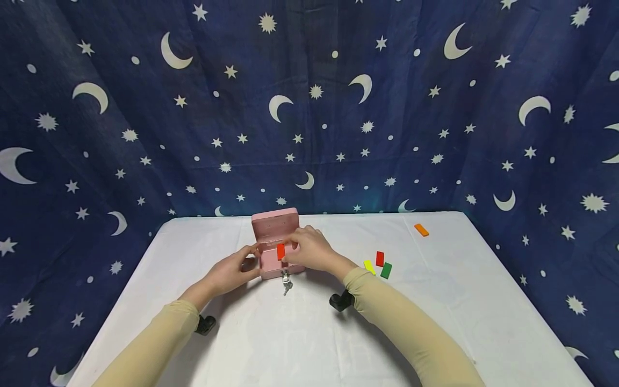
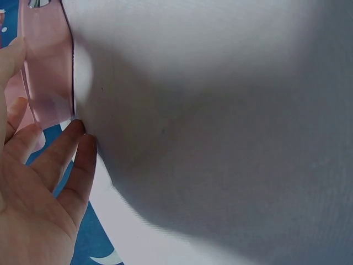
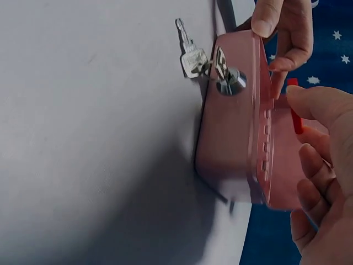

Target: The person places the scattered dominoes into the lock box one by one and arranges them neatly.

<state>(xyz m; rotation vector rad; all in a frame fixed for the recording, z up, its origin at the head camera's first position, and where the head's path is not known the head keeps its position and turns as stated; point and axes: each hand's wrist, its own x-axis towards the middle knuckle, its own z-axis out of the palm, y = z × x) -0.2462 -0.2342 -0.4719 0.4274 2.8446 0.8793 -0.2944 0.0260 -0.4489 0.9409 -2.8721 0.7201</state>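
Observation:
A small pink cash box (image 1: 282, 273) stands on the table with its lid (image 1: 275, 221) raised at the back. My left hand (image 1: 232, 273) holds the box's left side, thumb at the front corner and fingers along the side and rim. Between the thumb and fingertips of my right hand (image 1: 311, 248) is a red domino block (image 1: 280, 251), pinched upright over the open box; in the right wrist view the red block (image 3: 295, 113) is seen edge-on near the rim. Keys (image 3: 193, 58) hang from the lock (image 3: 231, 81) on the box's front.
Right of the right hand lie a yellow block (image 1: 369, 267), another red block (image 1: 380, 258) and a green block (image 1: 386, 270), close together. An orange block (image 1: 421, 229) lies farther back on the white-covered table (image 1: 271, 344). A dark blue star-and-moon curtain (image 1: 338, 134) surrounds the table.

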